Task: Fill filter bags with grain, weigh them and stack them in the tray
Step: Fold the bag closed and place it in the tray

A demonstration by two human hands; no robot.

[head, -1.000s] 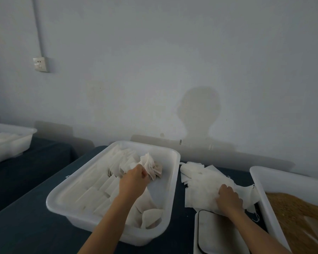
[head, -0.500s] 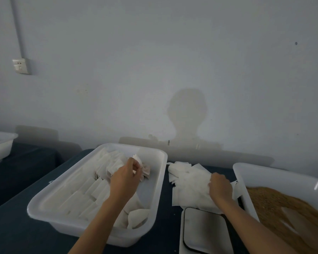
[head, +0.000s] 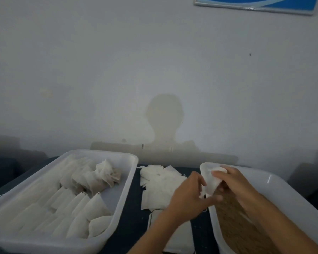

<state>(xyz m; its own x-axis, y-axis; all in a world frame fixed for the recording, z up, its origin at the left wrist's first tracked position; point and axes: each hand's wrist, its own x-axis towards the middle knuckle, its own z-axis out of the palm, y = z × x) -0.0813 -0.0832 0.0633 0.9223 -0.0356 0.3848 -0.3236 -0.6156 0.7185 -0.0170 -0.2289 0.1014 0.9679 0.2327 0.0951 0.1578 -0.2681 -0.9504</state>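
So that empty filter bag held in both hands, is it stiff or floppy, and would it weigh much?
Probably floppy: the filter bag bends and creases between the left hand and right hand. Likely very light, since it looks thin and slightly see-through. It would probably slide easily when pushed, as the loose pile of empty bags lies fanned out unevenly.

My left hand (head: 188, 193) sits at about five o'clock in view, forearm running up from six o'clock, back of the hand facing me, thumb and fingertips pinching toward three o'clock. My right hand (head: 233, 182) is just beside it at four o'clock, forearm entering from the lower-right corner, fingers curled and pinching toward nine o'clock. The fingertips of both nearly meet.
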